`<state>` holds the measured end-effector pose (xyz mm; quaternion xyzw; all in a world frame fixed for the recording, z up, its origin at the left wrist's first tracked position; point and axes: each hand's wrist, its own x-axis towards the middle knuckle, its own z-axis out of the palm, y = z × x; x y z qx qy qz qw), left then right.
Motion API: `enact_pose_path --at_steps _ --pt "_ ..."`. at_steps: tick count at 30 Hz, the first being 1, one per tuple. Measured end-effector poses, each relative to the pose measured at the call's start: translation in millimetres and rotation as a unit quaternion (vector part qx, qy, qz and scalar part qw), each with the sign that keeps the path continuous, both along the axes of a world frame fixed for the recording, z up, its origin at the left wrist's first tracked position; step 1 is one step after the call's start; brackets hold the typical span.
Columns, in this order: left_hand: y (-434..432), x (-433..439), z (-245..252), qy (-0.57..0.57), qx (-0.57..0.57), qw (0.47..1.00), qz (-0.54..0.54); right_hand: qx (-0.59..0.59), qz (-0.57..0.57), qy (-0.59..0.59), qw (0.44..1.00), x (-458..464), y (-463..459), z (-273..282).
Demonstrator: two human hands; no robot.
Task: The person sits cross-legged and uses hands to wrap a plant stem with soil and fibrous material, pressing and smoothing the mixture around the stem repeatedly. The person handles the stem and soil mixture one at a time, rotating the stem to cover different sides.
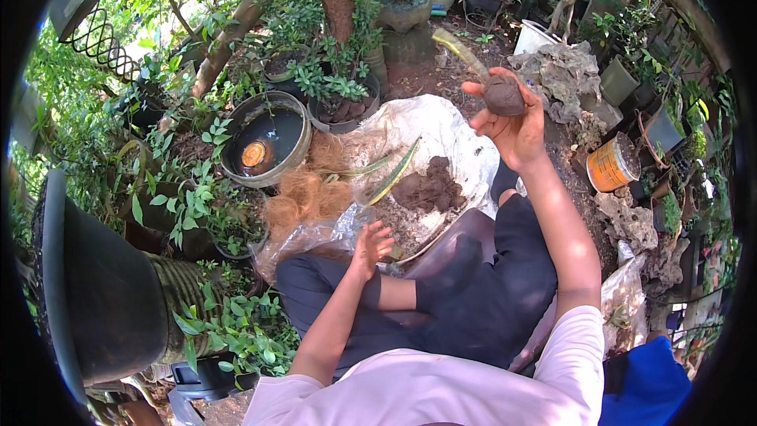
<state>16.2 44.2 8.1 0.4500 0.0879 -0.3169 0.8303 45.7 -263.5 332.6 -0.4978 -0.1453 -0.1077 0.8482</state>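
Raised at the upper right, my right hand (pixel 514 124) holds a ball of dark mud or clay soil (pixel 504 96), with a pale green leaf cutting (pixel 461 52) sticking out of it. Over my knee, my left hand (pixel 372 245) has its fingers apart and holds nothing. Beyond it, on a white sack (pixel 467 130), lie a heap of wet dark soil (pixel 432 184) and yellow-edged leaf pieces (pixel 397 174). Tufts of brown coconut fibre (pixel 301 192) rest at the sack's left side, beside crumpled clear plastic (pixel 313 236).
A round basin of dark water (pixel 266 139) with an orange-brown round object stands at the left. Potted plants (pixel 343 109) are behind. Rough rocks (pixel 556 77) and an orange labelled bucket (pixel 612 163) lie at the right. A large dark pot (pixel 106 284) is near left.
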Motion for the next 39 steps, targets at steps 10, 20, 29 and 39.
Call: enact_pose_path --at_steps 10,20,29,39 --pt "0 0 1 0.0 0.008 1.0 -0.012 -0.078 -0.08 -0.03 0.993 -3 -3 1" --pt "2 -2 2 -0.002 0.015 1.0 0.004 -0.015 -0.028 -0.001 0.999 -10 15 15" --pt "2 -5 5 -0.004 0.017 1.0 0.018 -0.057 -0.046 -0.029 0.997 -16 2 13" --pt "2 -5 2 -0.023 0.023 0.999 0.011 -0.049 -0.07 -0.04 0.996 -25 5 24"
